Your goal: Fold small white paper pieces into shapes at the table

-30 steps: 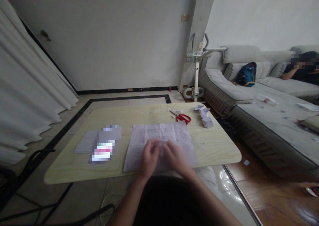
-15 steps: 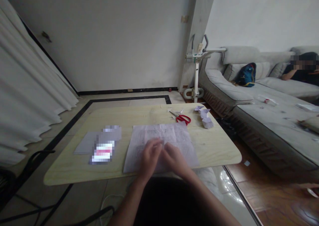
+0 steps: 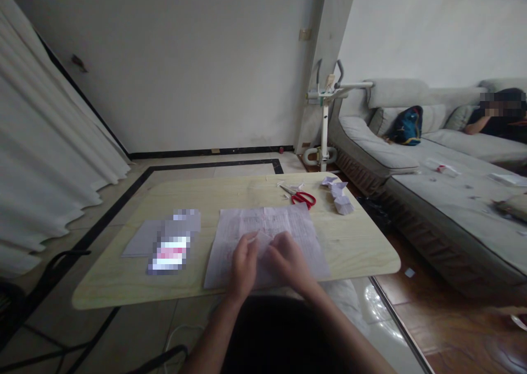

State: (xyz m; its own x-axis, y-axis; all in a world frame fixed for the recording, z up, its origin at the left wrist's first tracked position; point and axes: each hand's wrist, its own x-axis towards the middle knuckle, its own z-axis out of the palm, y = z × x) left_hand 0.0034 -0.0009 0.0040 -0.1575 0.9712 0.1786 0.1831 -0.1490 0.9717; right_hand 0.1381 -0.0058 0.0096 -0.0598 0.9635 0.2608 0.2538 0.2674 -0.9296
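My left hand (image 3: 244, 266) and my right hand (image 3: 288, 260) are close together over a large printed sheet of paper (image 3: 304, 236) lying on the light wooden table (image 3: 362, 242). Both hands are closed on a small piece of white paper (image 3: 260, 238) held between them, its edge sticking up above my fingers. The fingertips of both hands pinch it from each side. Red-handled scissors (image 3: 300, 197) lie beyond the sheet, with small folded paper pieces (image 3: 341, 196) to their right.
More papers and a blurred item (image 3: 168, 242) lie on the table's left. A grey sofa (image 3: 444, 198) stands to the right with a blue bag (image 3: 407, 124) and a seated person (image 3: 500, 117). A white stand (image 3: 325, 116) is behind the table; curtains (image 3: 45, 160) hang left.
My hands have drawn slightly closer to me and the small paper between them has been turned, with its edge now showing above my left fingers.
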